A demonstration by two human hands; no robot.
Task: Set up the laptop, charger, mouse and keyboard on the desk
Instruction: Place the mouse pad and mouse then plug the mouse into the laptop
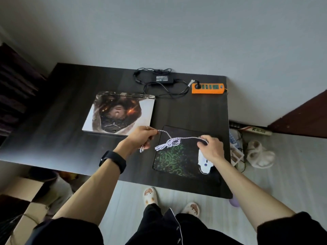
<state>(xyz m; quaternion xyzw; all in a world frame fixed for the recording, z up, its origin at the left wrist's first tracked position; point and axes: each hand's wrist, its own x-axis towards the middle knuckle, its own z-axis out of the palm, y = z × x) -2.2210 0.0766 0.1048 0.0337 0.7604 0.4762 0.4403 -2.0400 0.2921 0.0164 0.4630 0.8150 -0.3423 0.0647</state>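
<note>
A closed laptop point(118, 113) with a picture skin on its lid lies on the dark desk point(62, 106). Behind it sits the black charger brick point(163, 79), its cable plugged into an orange power strip point(208, 88). A white mouse point(204, 160) rests on the black and green mouse pad point(173, 160). My left hand point(141, 138) pinches the mouse's white braided cable point(169, 143) near its free end. My right hand point(211, 147) grips the same cable just above the mouse. The cable hangs tangled between them. No keyboard is in view.
The wall runs along the desk's far edge. Fluffy slippers point(260, 154) and cluttered items lie on the floor right of the desk. Cardboard boxes point(26, 200) stand at the lower left. My feet in slippers are at the desk's near edge.
</note>
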